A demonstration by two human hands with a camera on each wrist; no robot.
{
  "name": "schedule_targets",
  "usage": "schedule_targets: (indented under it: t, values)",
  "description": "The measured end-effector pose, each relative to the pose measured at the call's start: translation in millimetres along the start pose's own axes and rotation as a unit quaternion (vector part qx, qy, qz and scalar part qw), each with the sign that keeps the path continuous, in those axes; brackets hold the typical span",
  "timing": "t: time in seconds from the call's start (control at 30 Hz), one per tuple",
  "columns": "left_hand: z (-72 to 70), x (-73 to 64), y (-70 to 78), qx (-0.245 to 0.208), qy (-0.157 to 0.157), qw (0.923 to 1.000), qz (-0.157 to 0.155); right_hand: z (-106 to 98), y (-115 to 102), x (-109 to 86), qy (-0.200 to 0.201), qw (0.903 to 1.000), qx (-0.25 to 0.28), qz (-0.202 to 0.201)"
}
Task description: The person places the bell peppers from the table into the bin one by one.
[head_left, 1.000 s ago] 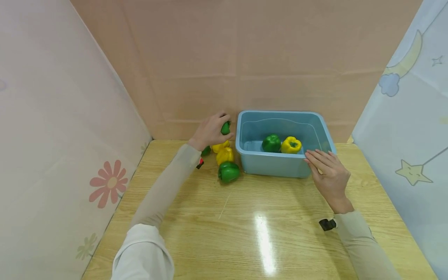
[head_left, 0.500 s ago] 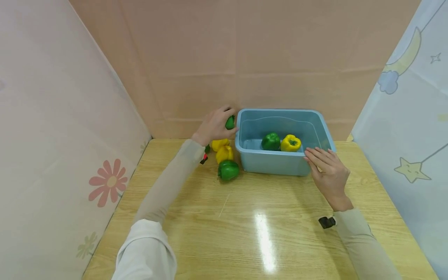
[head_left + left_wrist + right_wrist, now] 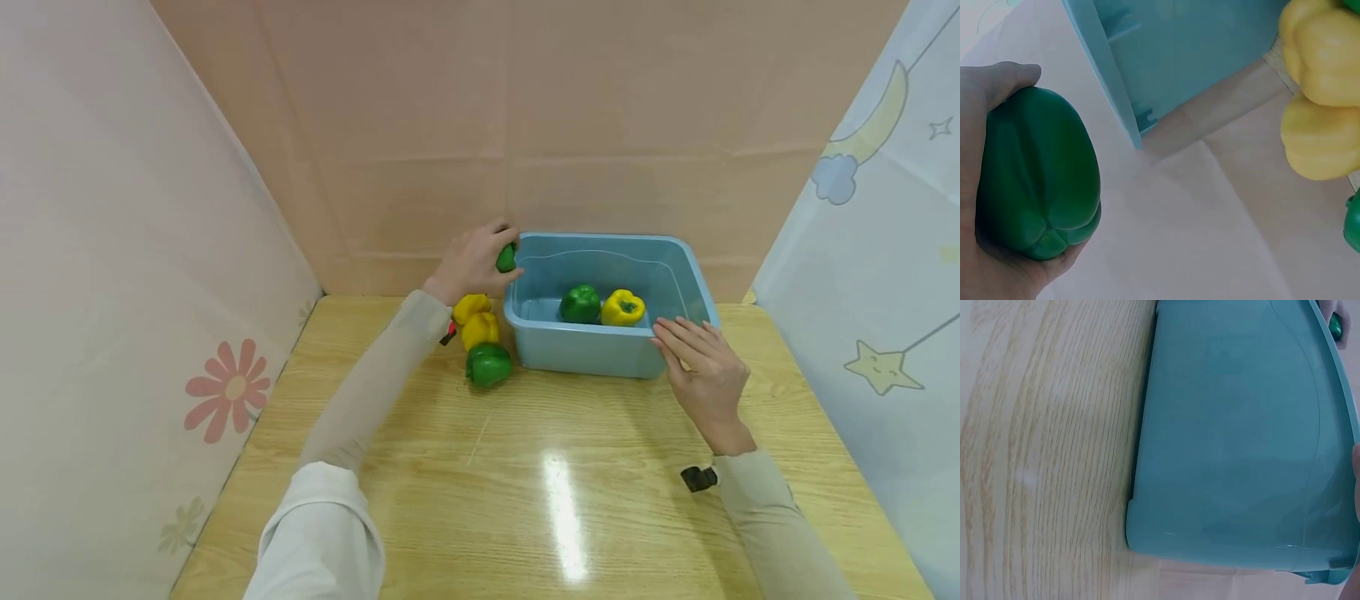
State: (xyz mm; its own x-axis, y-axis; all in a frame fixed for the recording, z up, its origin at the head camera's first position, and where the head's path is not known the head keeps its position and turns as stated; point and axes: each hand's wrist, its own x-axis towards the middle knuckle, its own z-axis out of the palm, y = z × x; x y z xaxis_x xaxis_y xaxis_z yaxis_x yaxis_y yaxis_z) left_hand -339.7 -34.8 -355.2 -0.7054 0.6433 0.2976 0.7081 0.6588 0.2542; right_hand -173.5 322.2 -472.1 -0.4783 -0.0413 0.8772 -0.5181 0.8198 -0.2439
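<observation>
My left hand [image 3: 471, 260] grips a green bell pepper [image 3: 1041, 175], raised at the left rim of a light blue plastic bin [image 3: 581, 354]. In the left wrist view, thumb and fingers wrap the pepper, whose lobed end shows. Inside the bin lie a green bell pepper [image 3: 581, 304] and a yellow bell pepper [image 3: 623, 308]. My right hand [image 3: 707, 372] rests on the bin's front rim near the right corner, its fingers straight and laid over the edge. From the right wrist view, the bin's outer wall [image 3: 1235, 437] fills most of the frame, with little of that hand showing.
Left of the bin, two yellow bell peppers [image 3: 480, 332] and a green bell pepper [image 3: 489, 365] lie in a row on the wooden table [image 3: 480, 500]. A tan backdrop [image 3: 390, 150] stands behind the bin, with patterned sheets at both sides.
My left hand has moved right with the green bell pepper, from over the yellow bell peppers to the bin's left rim. The right hand has stayed on the front rim.
</observation>
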Motion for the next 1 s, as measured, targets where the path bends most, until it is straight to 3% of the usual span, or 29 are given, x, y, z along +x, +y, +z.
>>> schedule_targets:
  t: [0.3, 0.63, 1.0]
  values:
    - [-2.2, 12.1, 8.9, -0.001, -0.014, 0.9999, -0.004, 0, -1, 0.0, 0.003, 1.0, 0.004, -0.002]
    - [-4.9, 25.0, 18.5, -0.004, 0.001, 0.9999, 0.014, 2, -1, -0.6, 0.007, 1.0, 0.003, -0.003]
    - [2.9, 38.2, 24.8, 0.014, -0.011, 0.9994, 0.031, 1, 1, -4.0, 0.008, 1.0, -0.003, -0.003]
